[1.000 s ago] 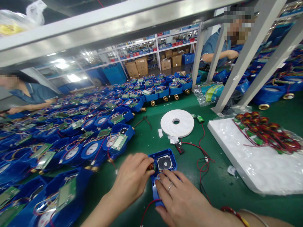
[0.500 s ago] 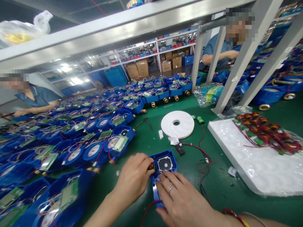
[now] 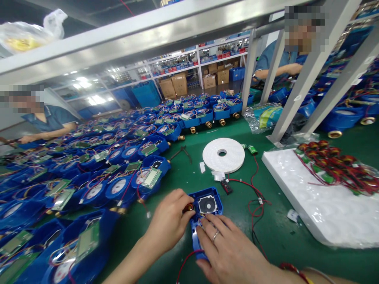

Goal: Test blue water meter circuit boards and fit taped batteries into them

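A blue plastic meter housing [image 3: 219, 197] lies open on the green bench before me, with a dark square piece [image 3: 207, 205] bearing a pale centre in its tray. At the tray's left edge, my left hand [image 3: 173, 215] pinches a small round amber-and-dark piece [image 3: 188, 206], mostly hidden by the fingers. My right hand [image 3: 223, 244] is laid across the near part of the housing, fingers over it and thumb at its near side, holding it. Its fingertips touch thin wires at the tray's lower edge. From under this hand a red wire [image 3: 186, 261] runs out leftward.
Rows of blue meters [image 3: 118, 185] with circuit boards fill the left. Beyond the housing lie a white tape roll [image 3: 233, 157], a black connector [image 3: 226, 187] and pliers [image 3: 182, 150]. White foam [image 3: 310, 213] bears wired red-orange cylinders at right, near metal posts [image 3: 299, 90]. Two co-workers sit beyond.
The view has shifted slightly. My left hand keeps its pinch at the housing's left edge, the fingers moving a little; my right hand stays on the housing.
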A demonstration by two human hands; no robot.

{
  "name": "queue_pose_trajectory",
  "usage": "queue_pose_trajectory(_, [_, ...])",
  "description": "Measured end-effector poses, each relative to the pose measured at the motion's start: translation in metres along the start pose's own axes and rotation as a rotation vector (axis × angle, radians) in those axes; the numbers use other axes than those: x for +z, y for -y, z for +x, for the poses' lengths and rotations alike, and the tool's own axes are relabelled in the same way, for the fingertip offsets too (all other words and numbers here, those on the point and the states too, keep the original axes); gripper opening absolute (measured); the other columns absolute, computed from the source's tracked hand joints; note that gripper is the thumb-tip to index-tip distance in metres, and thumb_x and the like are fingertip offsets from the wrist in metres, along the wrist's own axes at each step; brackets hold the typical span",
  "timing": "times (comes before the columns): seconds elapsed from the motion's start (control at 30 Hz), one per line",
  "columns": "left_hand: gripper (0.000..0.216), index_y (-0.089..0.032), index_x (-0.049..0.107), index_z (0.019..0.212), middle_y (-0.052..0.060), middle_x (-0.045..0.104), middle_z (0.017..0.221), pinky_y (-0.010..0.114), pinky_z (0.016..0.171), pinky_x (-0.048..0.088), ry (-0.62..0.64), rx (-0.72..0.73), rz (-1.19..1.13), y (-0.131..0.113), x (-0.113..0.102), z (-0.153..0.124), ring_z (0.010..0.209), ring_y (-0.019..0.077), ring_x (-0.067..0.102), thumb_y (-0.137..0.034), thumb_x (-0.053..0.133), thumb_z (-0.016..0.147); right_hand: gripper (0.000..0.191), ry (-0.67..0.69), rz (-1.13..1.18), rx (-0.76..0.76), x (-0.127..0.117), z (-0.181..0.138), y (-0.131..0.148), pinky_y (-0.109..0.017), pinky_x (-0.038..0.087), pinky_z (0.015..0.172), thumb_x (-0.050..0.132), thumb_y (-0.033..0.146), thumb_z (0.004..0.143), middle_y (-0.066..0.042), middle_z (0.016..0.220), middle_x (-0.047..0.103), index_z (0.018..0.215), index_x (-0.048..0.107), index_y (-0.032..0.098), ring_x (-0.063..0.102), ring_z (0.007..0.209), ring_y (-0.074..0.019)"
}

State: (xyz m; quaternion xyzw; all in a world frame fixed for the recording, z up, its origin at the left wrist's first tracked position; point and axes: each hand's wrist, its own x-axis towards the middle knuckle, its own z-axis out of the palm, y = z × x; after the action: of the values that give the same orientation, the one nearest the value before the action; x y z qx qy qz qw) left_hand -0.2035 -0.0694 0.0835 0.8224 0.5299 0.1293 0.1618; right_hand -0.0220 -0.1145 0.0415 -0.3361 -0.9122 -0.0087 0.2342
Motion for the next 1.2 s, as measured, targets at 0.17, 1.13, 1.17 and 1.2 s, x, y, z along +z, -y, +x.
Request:
queue_pose_trajectory(0.17, [0.012,-0.022,0.062,0.093,0.001,0.055,0.087,0.031,0.072,0.042,-0.023,-0.082,-0.148,-0.001,0.003,0.004,0.081,0.0168,0.054,-0.018,0.060,0.082,0.042,-0.001,0.003,0.008,-0.001,0.000,-0.001,-0.037,0.045,0.088,0.052,0.043,0.087,-0.012,0.109,0.065,0.110,0.062,0.010,0.057,0.102,-0.0278])
queue_pose_trajectory(1.13, [0.048,-0.017,0.057,0.103,0.006,0.063,0.094,0.032,0.072,0.046,0.621,-0.557,-0.905,0.040,-0.006,0.031,0.088,0.0199,0.059,-0.052,0.066,0.073,0.042,-0.138,-0.027,0.005,0.009,-0.003,0.001,-0.037,0.049,0.081,0.050,0.043,0.087,-0.013,0.105,0.066,0.108,0.062,0.009,0.059,0.098,-0.0281])
queue_pose_trajectory(1.17, [0.046,-0.016,0.058,0.102,0.006,0.063,0.093,0.032,0.074,0.046,0.630,-0.560,-0.960,0.042,-0.002,0.030,0.087,0.0193,0.059,-0.051,0.066,0.072,0.042,-0.144,-0.030,0.005,0.011,-0.003,0.000,-0.037,0.048,0.081,0.049,0.043,0.087,-0.014,0.105,0.066,0.109,0.062,0.009,0.059,0.098,-0.0283])
queue_pose_trajectory(1.2, [0.045,-0.016,0.058,0.100,0.006,0.063,0.092,0.032,0.075,0.046,0.627,-0.563,-1.010,0.043,0.002,0.030,0.085,0.0183,0.060,-0.051,0.066,0.073,0.043,-0.148,-0.031,0.005,0.012,-0.003,0.000,-0.038,0.048,0.081,0.049,0.044,0.087,-0.014,0.105,0.066,0.109,0.062,0.009,0.059,0.098,-0.0285])
